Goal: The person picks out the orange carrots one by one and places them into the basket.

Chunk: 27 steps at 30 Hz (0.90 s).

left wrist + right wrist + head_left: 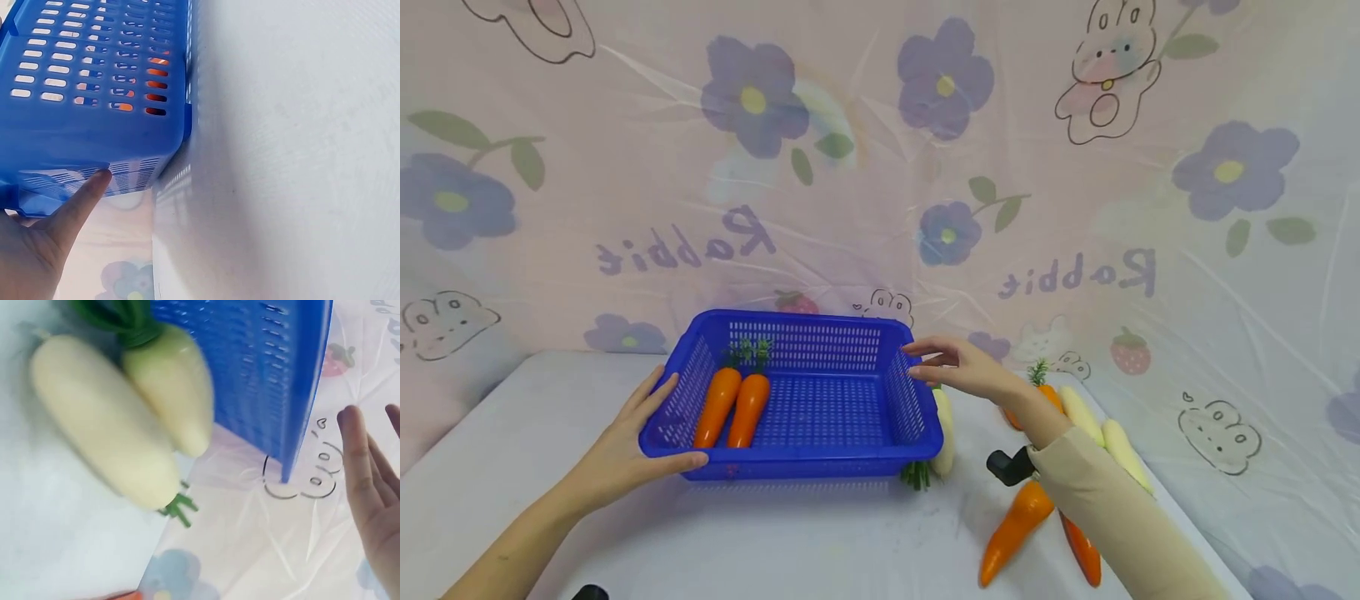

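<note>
A blue basket [820,467] holds two orange carrots [749,410] side by side at its left end, their green tops toward the back wall. My left hand [617,450] grips the basket's left front corner, thumb along the front rim and fingers at the left rim; the left wrist view shows a digit [81,203] against the outer wall. Beside the right rim, my right hand [958,367] is held up with its fingers apart, holding nothing. The right wrist view shows a space between this hand [375,500] and the basket [262,381].
Two white radishes [103,422] lie just right of the basket, partly hidden in the head view. Farther right are more pale radishes [1123,454] and several orange carrots [1015,529], some behind my right arm. A patterned cloth [850,208] hangs behind the white table [820,542].
</note>
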Tool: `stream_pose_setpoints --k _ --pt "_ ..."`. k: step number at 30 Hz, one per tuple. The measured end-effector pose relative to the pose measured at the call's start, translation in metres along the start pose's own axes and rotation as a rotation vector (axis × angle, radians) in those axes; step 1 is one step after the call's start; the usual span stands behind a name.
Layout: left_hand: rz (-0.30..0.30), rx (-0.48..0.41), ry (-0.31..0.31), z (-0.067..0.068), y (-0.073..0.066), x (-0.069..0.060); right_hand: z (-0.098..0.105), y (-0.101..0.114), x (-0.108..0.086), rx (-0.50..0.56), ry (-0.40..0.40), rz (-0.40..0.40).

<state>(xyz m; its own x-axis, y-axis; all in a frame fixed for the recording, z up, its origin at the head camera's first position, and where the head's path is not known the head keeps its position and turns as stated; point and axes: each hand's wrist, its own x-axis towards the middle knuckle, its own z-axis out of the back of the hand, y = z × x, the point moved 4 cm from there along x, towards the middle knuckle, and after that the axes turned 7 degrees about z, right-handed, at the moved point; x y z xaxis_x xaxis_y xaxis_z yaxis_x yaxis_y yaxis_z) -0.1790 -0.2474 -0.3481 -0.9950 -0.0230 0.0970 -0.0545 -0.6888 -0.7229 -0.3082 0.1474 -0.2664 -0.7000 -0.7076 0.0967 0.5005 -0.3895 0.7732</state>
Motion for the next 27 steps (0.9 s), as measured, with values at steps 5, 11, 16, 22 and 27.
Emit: stream_pose_setpoints --k 5,11,16,22,27 --pt "0.005 0.009 -0.003 0.002 0.0 0.0 0.006 -0.008 -0.014 -0.024 -0.041 -0.018" --pt "0.017 0.021 0.008 0.0 -0.001 0.002 0.01 -0.021 -0.028 -0.031 -0.059 -0.024" --pt "0.012 0.012 0.015 -0.002 -0.001 0.002 0.011 -0.03 -0.04 -0.041 -0.057 -0.033" --pt "0.002 0.022 0.01 -0.001 0.0 0.002 0.013 -0.04 -0.056 -0.046 -0.079 -0.091" --pt "0.011 0.025 0.015 -0.001 0.001 0.002 0.014 -0.045 -0.07 -0.059 -0.071 -0.122"
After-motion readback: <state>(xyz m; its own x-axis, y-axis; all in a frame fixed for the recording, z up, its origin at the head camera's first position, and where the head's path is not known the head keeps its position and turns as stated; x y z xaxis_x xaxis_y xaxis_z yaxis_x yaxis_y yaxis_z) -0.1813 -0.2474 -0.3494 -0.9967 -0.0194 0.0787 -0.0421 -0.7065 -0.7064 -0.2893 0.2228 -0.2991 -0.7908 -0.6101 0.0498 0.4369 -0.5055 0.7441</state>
